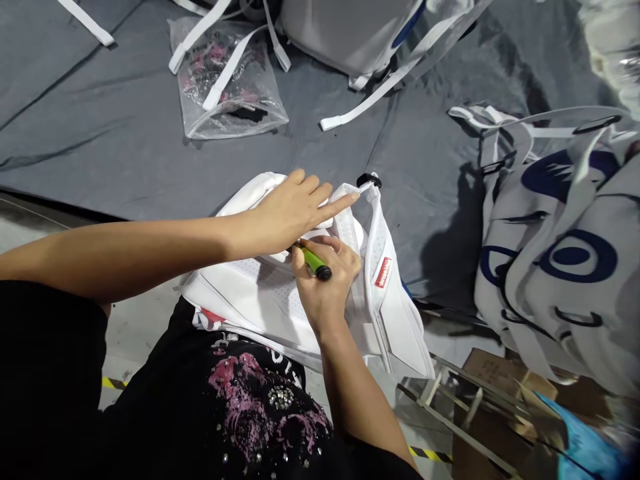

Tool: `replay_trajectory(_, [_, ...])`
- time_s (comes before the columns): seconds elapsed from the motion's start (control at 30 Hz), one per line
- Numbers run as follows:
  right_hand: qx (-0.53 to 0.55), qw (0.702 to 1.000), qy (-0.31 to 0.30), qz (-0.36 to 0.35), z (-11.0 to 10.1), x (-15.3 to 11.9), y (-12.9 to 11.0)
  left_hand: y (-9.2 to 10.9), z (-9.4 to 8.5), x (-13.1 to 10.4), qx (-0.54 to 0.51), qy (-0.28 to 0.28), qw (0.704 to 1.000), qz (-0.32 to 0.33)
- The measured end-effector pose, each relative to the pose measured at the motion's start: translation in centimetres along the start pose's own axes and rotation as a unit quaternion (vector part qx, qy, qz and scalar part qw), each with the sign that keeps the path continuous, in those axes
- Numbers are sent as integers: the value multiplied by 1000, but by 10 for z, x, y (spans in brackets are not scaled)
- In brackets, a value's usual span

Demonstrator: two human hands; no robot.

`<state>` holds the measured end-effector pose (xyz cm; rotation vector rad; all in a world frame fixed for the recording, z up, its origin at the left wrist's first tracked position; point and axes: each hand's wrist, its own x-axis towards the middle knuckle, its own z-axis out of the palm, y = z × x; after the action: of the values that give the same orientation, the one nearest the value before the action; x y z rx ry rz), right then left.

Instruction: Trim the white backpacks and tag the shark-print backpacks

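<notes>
A white backpack (285, 300) with perforated mesh padding, straps and a small red label (383, 272) lies at the table's near edge and hangs partly over it. My left hand (295, 207) rests palm down across it, index finger stretched toward a strap with a black buckle (369, 180). Just below, the fingers of my right hand (327, 280) are wrapped round a green-handled tool (313, 259) with a black end. Its tip is hidden under my left hand, so its kind does not show.
A clear plastic bag (235, 87) lies under white straps on the grey-covered table (125, 160). A grey bag (345, 33) sits behind. More backpacks with dark blue eye prints (560, 253) stand at the right. Below them are a metal rack (465, 407) and cardboard boxes (490, 373).
</notes>
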<state>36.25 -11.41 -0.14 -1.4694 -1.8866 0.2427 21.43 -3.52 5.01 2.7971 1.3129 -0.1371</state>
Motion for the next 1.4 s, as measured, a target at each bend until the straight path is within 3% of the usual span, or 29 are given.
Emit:
replay_trajectory(0.17, [-6,1000,25,6,-3,-1,5,0,-4,-3,-1,-4,1000,-3])
replay_trajectory(0.33, [39,998,27,30,-3,-3,4,-8,-19,-24,14,-43,998,-46])
replay_trajectory(0.47, [100,994,-5,35,8,-5,-6,-8,-22,-36,1,-69,993,-100])
replay_trajectory(0.7, [130,991,-15,25,28,-7,-12,4,-19,-28,23,-86,985,-148])
replay_trajectory(1.03, [142,988,-55,41,11,-6,-7,-5,-21,-31,36,-110,989,-95])
replay_trajectory(1.23, [121,992,-33,28,22,-4,-6,-10,-17,-30,43,-108,990,-81])
replay_trajectory(1.4, [119,992,-27,30,28,-7,-4,-1,-17,-26,73,-117,983,-121])
